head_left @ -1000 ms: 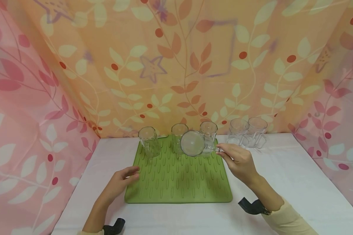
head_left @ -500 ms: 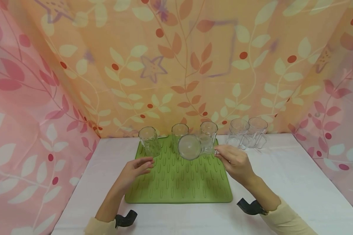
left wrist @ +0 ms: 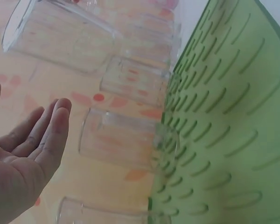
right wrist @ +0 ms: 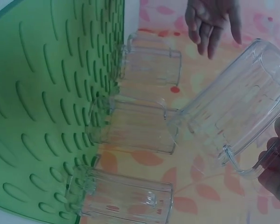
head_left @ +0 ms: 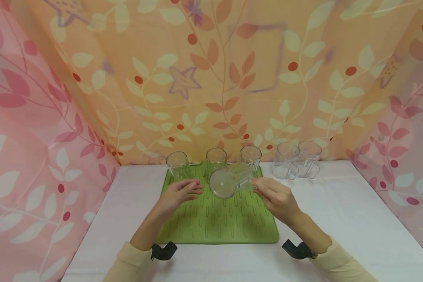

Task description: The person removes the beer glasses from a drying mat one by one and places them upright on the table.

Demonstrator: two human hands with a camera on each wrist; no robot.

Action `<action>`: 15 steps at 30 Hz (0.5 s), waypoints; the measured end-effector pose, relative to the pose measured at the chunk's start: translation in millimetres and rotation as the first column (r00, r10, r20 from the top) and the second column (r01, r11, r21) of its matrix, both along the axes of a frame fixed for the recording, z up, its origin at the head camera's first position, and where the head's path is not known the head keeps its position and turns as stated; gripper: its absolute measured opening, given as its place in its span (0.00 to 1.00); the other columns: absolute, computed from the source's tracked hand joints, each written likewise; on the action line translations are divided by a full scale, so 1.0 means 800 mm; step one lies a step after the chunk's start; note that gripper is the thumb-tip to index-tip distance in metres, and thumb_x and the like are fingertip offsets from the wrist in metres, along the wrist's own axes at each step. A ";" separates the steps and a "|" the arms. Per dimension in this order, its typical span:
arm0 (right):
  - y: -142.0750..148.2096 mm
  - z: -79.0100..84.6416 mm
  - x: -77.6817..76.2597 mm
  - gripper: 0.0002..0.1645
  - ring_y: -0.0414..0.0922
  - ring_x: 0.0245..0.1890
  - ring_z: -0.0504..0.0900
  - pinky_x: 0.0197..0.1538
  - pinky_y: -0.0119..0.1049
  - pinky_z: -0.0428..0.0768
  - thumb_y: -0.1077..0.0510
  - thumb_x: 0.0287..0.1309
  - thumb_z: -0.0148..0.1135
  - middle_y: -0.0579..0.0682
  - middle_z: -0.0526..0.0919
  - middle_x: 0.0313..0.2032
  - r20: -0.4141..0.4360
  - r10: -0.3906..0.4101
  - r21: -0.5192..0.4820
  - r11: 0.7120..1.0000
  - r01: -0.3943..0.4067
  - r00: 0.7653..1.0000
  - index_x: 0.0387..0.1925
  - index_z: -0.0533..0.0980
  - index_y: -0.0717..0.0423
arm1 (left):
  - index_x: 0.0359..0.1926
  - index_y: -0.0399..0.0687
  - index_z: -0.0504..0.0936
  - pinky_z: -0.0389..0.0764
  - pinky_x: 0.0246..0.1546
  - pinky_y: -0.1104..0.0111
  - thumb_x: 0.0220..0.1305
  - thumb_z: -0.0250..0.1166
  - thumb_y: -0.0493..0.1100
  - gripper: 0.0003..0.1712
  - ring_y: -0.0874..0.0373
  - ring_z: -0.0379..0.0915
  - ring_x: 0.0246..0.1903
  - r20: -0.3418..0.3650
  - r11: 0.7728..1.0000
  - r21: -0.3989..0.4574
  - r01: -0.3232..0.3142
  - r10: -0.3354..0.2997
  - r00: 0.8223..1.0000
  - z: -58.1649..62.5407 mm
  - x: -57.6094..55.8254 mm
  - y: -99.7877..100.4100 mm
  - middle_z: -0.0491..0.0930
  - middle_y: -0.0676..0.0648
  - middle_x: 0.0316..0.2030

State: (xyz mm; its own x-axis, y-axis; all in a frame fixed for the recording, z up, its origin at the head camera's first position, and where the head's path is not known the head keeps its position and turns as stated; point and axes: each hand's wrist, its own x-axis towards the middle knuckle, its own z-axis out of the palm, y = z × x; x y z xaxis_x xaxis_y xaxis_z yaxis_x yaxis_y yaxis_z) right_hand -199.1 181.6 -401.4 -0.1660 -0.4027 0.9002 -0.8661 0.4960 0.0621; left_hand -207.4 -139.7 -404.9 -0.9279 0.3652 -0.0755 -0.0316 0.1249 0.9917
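Observation:
My right hand (head_left: pixel 276 196) pinches the handle of a clear glass mug (head_left: pixel 223 183), tilted on its side above the mat. One round end of that mug points left and toward me. Just left of it, my left hand (head_left: pixel 178 196) hovers with fingers extended, touching nothing; in the right wrist view there is a gap between this hand (right wrist: pixel 212 21) and the held mug (right wrist: pixel 233 107). Beneath both hands lies a green ridged mat (head_left: pixel 218 223). Three similar mugs stand along its back edge: left (head_left: pixel 178 162), middle (head_left: pixel 216 158) and right (head_left: pixel 251 154). My left hand hides the left mug's lower part.
Right of the mat, two more glass mugs, a nearer one (head_left: pixel 284 158) and a farther one (head_left: pixel 310 156), stand close together on the white tablecloth (head_left: pixel 338 211). A patterned orange curtain (head_left: pixel 211 98) rises right behind the row, with pink cloth (head_left: pixel 24 176) at the sides.
My left hand has moved right and away from me, from the mat's left edge toward the held mug. The held mug has come slightly left and lower, turning a little as my right hand shifts.

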 end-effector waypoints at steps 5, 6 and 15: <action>-0.004 -0.004 -0.001 0.20 0.50 0.34 0.87 0.37 0.38 0.86 0.56 0.71 0.53 0.56 0.88 0.34 -0.021 0.013 0.010 1.000 -0.013 1.000 0.36 0.85 0.67 | 0.64 0.36 0.71 0.80 0.58 0.62 0.71 0.54 0.57 0.33 0.48 0.78 0.56 0.033 0.999 0.042 0.028 -0.029 0.999 0.004 -0.011 0.012 0.77 0.35 0.58; -0.005 -0.005 -0.001 0.20 0.50 0.34 0.87 0.37 0.38 0.86 0.56 0.71 0.53 0.56 0.88 0.34 -0.026 0.016 0.011 1.000 -0.016 1.000 0.35 0.85 0.67 | 0.64 0.35 0.70 0.81 0.57 0.62 0.72 0.54 0.57 0.33 0.49 0.78 0.55 0.039 0.998 0.053 0.033 -0.035 0.999 0.005 -0.013 0.014 0.77 0.35 0.58; -0.008 -0.011 -0.002 0.18 0.53 0.34 0.87 0.42 0.37 0.86 0.59 0.70 0.54 0.58 0.88 0.34 -0.072 0.062 0.020 0.998 -0.060 0.995 0.35 0.84 0.68 | 0.63 0.31 0.71 0.84 0.51 0.62 0.70 0.57 0.58 0.36 0.57 0.82 0.45 0.170 0.992 0.112 0.050 -0.069 0.983 0.013 -0.034 0.030 0.79 0.39 0.53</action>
State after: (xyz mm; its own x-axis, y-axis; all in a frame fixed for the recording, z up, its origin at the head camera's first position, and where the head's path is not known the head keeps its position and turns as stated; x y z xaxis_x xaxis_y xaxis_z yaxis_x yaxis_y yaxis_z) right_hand -200.3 175.5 -409.8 -0.0749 -0.4259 0.9016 -0.8875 0.4407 0.1344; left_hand -234.2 -115.4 -394.7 -0.8804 0.4341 -0.1911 -0.2002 0.0251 0.9794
